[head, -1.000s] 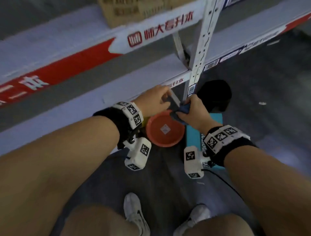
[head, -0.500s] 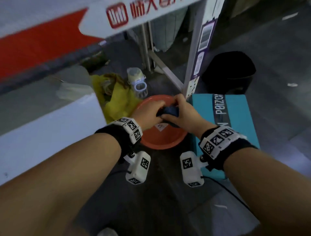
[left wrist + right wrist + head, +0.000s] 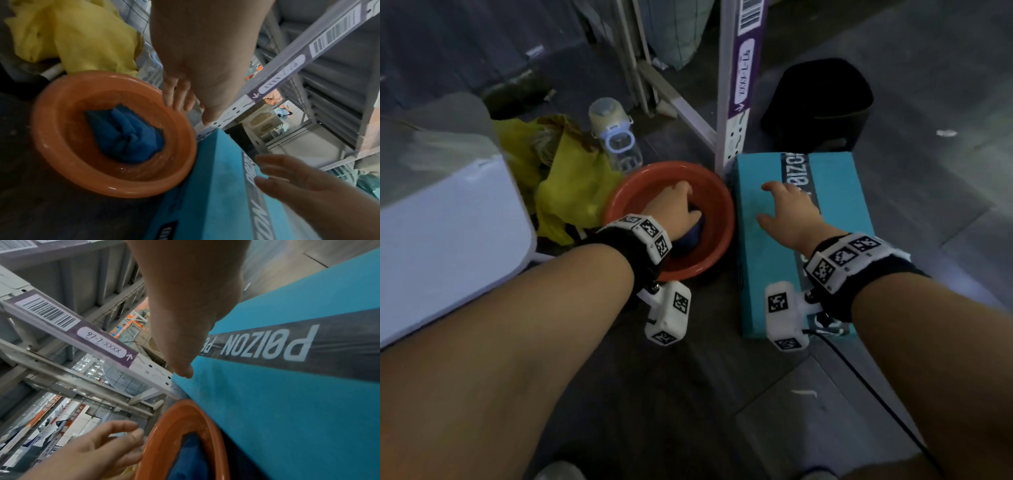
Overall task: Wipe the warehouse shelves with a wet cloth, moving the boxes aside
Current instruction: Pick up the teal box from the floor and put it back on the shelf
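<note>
A blue cloth (image 3: 127, 138) lies bunched in the orange basin (image 3: 61, 146) on the floor. In the head view my left hand (image 3: 681, 202) hovers over the basin (image 3: 722, 219) and covers most of the cloth (image 3: 693, 233). The left wrist view shows that hand (image 3: 185, 97) with straight fingers above the far rim, holding nothing. My right hand (image 3: 787, 209) is spread open just above the teal box (image 3: 767, 274) marked POIZON, to the right of the basin. A white shelf upright (image 3: 736, 102) with a purple label rises behind the basin and box.
A yellow bag (image 3: 571, 192) and a clear bottle (image 3: 616, 137) lie left of the basin. At far left stands a large white box (image 3: 448, 240). A black bin (image 3: 822, 102) sits behind the teal box. Dark floor lies in front.
Both hands held the blue cloth together over the basin. Now the cloth lies in the basin, both hands have let go, and my right hand has moved right over the teal box.
</note>
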